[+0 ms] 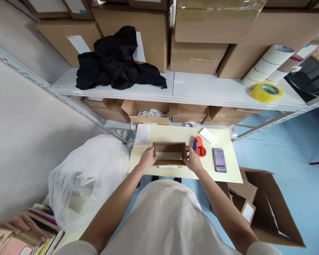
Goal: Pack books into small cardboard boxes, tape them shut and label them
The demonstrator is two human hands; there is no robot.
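A small brown cardboard box (170, 147) with its top open is over the pale yellow table (172, 134). A pale surface like the table top shows inside its lower part. My left hand (148, 157) grips the box's left end, and my right hand (193, 160) has its fingers around the right end. Along the near side of the box run a white strip and shiny tape. Just right of the box lies an orange and blue tape dispenser (199, 145). Farther right are a white small box (207, 135) and a blurred purple item (219, 160).
Shelves behind the table hold cartons (199, 53), black cloth (119, 62), white rolls (268, 65) and a yellow tape roll (267, 92). A clear plastic bag (90, 177) bulges at left, near stacked books (29, 230). An open carton (276, 209) with cardboard inside stands at right.
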